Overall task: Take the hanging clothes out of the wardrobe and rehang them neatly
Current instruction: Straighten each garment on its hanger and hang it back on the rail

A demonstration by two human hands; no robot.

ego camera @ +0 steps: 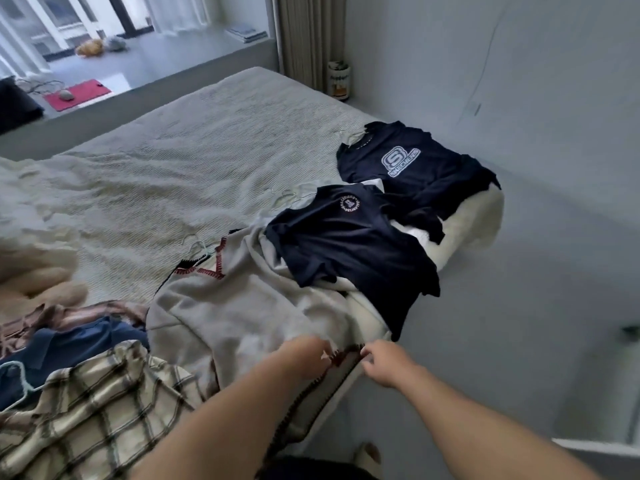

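1. Both hands, left (304, 356) and right (384, 365), pinch the bottom hem of a grey sweater (235, 306) at the near edge of the bed (173, 168).
2. Grey sweater lies flat on its hanger (199, 249).
3. Two navy T-shirts (349, 247) (412, 168) lie beyond it.
4. Plaid shirt (97, 407) and blue shirt (69, 351) lie to the left.

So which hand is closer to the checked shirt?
The left hand. It sits at the grey sweater's hem, just right of the checked shirt. The right hand pinches the same hem further right, towards the bed's edge.
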